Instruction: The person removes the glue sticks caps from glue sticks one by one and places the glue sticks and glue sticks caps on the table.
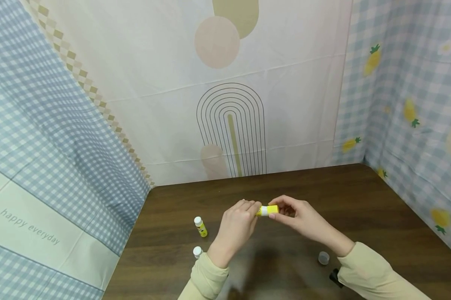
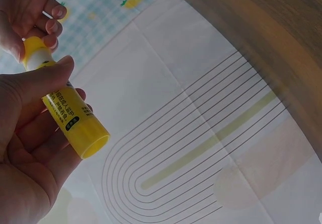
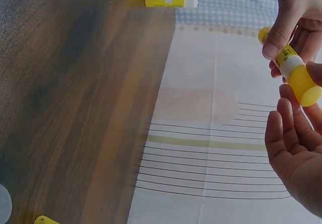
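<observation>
A yellow glue stick (image 1: 264, 211) with a white collar is held above the table between both hands. My left hand (image 1: 237, 223) grips its printed body, the thumb lying across the label in the left wrist view. The right hand (image 1: 302, 216) pinches the yellow end piece (image 3: 304, 85) beyond the white collar between thumb and fingers. Its other fingers stay extended below in the right wrist view. To the left, a second glue stick (image 1: 201, 227) with a white cap stands on the table. Another white cap (image 1: 197, 251) shows nearer, partly hidden by the left forearm.
A small translucent round piece (image 1: 323, 258) lies on the brown wooden table (image 1: 165, 204) near the right forearm. Beside the right sleeve is a black object (image 1: 335, 277), partly covered. Printed cloth (image 1: 300, 104) hangs behind the table, with checked cloth on both sides.
</observation>
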`<state>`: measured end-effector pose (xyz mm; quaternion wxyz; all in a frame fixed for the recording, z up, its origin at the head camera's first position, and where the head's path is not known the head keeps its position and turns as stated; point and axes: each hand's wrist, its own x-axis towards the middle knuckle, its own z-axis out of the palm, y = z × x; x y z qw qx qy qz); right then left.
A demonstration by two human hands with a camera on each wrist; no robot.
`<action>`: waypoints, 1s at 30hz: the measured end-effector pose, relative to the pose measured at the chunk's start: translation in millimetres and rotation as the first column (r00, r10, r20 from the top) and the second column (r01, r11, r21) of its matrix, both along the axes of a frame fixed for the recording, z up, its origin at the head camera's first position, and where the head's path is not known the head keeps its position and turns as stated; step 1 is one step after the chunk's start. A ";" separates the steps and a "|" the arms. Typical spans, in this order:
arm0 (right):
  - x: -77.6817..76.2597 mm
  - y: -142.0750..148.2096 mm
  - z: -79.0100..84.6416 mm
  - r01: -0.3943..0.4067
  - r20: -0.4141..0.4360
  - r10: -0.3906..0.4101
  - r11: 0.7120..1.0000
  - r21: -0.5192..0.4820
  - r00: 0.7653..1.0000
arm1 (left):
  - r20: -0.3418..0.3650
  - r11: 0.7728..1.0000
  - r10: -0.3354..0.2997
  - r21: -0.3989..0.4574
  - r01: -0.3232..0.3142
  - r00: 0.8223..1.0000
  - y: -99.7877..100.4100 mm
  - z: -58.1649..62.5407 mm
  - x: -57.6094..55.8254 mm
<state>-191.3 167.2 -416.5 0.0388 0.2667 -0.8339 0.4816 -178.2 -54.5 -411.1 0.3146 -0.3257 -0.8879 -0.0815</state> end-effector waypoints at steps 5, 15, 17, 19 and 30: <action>-0.5 5.6 0.8 0.012 0.001 -0.012 1.000 0.005 1.000 | -0.003 1.000 -0.001 0.001 0.001 1.000 -0.4 -1.2 -1.5; -5.4 17.1 2.3 0.043 -0.026 -0.042 0.999 0.014 0.999 | -0.020 1.000 -0.011 0.007 0.011 1.000 -0.2 -3.2 -3.9; -6.9 19.2 1.1 0.061 -0.085 -0.056 0.997 0.054 0.995 | -0.019 1.000 -0.015 0.010 0.015 1.000 -0.6 -3.3 -3.9; -9.1 22.0 -0.1 0.104 -0.179 -0.081 0.987 0.123 0.981 | -0.016 1.000 -0.018 0.014 0.018 1.000 -1.7 -3.3 -3.7; -27.0 54.8 -1.1 0.287 -0.300 -0.183 0.891 0.351 0.936 | 0.001 1.000 -0.002 0.025 0.002 1.000 -6.7 -8.7 -4.3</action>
